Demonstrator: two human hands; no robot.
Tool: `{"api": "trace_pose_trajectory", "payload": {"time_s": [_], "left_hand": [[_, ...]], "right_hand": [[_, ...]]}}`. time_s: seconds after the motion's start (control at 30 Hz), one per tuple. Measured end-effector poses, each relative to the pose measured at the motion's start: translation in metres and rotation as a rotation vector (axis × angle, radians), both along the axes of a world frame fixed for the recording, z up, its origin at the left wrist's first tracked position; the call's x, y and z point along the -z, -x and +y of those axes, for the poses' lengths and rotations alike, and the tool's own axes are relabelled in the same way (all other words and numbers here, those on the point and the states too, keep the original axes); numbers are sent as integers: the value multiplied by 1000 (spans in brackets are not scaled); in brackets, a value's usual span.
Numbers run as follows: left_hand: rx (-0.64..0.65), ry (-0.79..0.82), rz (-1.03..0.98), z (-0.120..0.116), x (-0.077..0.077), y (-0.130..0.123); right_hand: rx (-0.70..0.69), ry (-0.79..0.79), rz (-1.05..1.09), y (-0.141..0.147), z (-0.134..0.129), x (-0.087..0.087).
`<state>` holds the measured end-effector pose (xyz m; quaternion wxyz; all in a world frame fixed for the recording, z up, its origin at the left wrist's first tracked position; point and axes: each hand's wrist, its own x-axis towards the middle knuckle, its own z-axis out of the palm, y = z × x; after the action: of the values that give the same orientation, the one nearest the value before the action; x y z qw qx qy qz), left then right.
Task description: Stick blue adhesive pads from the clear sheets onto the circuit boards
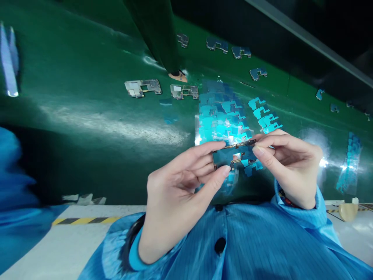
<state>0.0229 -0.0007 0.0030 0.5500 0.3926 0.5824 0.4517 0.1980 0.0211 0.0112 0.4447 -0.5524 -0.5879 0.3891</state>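
Bench top point(96, 128): smooth, glossy green, white glare streaks mid-left. Held circuit board point(223, 157), centre: smooth dark-blue face, metallic-looking parts along edges. Loose circuit board point(133, 89), upper centre-left: silvery, metal-looking, dull sheen. Film cutouts point(215, 112), centre: thin, plastic-looking, very shiny. Jacket point(250, 245), bottom: creased cloth, fine stripes, satiny. Button point(220, 245), bottom centre: smooth, plastic-looking. Floor point(87, 241), lower left: pale, smooth.

Between the blue garment point(17, 182) at the left and the left hand point(175, 194), the bench point(101, 159) gives free way inward from its near edge. A dark post point(159, 35) bars reaching the far edge, just behind two flat boards point(133, 88). The left hand and the right hand point(291, 167), joined by a circuit board point(223, 158), close the near edge's middle; right of them, there is a gap before the film strip point(351, 159).
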Motion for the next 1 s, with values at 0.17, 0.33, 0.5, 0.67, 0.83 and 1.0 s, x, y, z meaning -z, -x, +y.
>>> {"api": "trace_pose_trajectory", "payload": {"time_s": [0.17,0.33,0.5,0.67,0.83,1.0], "left_hand": [[32,0,24,0,0,1],[47,-18,54,0,3,2],[23,-7,16,2,4,0],[-19,1,-2,4,4,-3],[-18,-21,35,7,9,-3],[52,-109,104,9,14,-1]], "right_hand": [[-4,4,27,0,0,2],[-13,12,56,1,0,3],[-1,39,55,2,0,3],[-24,50,71,3,-2,6],[-66,39,84,7,-2,8],[-96,-4,36,8,-2,9]]}}
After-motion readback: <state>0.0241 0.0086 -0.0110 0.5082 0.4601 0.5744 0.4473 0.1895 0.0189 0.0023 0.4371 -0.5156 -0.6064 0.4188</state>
